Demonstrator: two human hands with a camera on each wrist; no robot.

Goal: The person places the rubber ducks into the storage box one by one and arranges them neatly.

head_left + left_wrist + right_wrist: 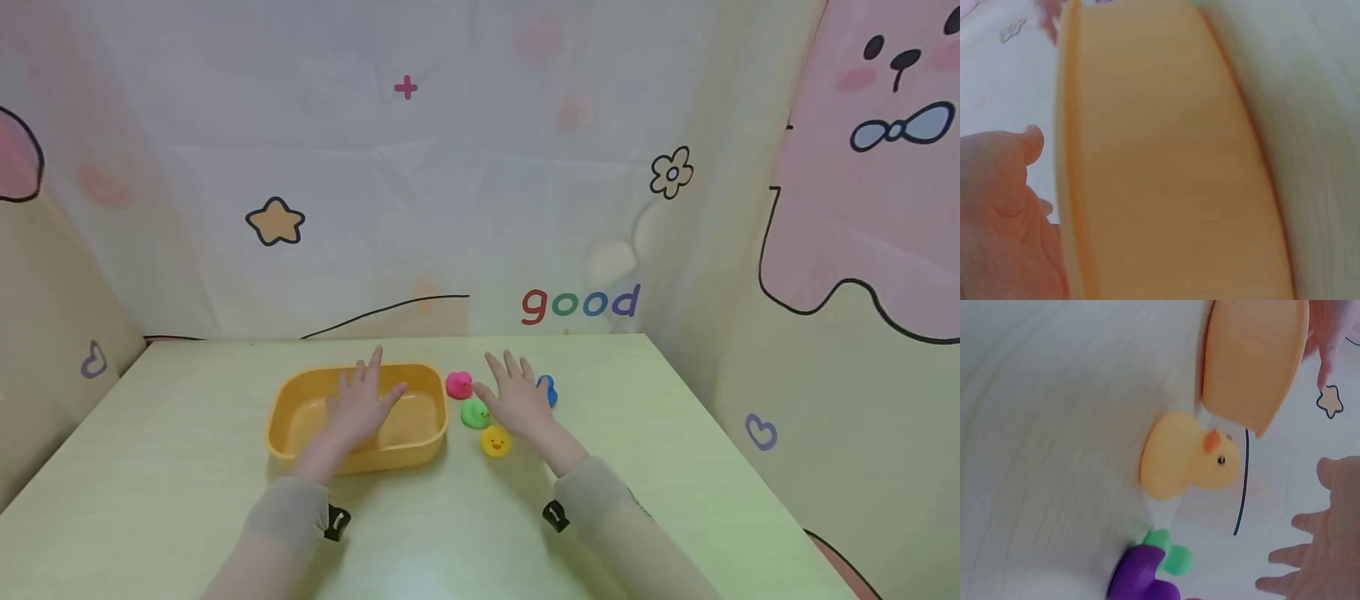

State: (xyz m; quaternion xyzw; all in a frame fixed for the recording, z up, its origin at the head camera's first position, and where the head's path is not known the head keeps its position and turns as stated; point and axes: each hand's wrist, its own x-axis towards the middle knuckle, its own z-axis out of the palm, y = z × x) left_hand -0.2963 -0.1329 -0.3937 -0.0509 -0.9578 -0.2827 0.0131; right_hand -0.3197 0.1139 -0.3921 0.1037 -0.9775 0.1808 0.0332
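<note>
My left hand (pixel 357 408) is held over an orange plastic basin (pixel 281 454), its fingers spread and nothing in them. In the left wrist view that hand (pixel 1004 212) shows beside the basin's rim. My right hand (pixel 522 407), also spread and holding nothing, hovers over a group of small toy ducks. A pink duck (pixel 457 385), a green duck (pixel 474 414) and a yellow duck (pixel 495 442) lie to its left; a blue duck (pixel 552 393) peeks out on its right. The right wrist view also has a purple duck (pixel 1137 575), which the hand hides from the head view.
The pale wooden table (pixel 600 533) carries the basin left of the ducks. A printed cloth backdrop (pixel 450 208) rises behind the table's far edge, with more printed cloth along both sides.
</note>
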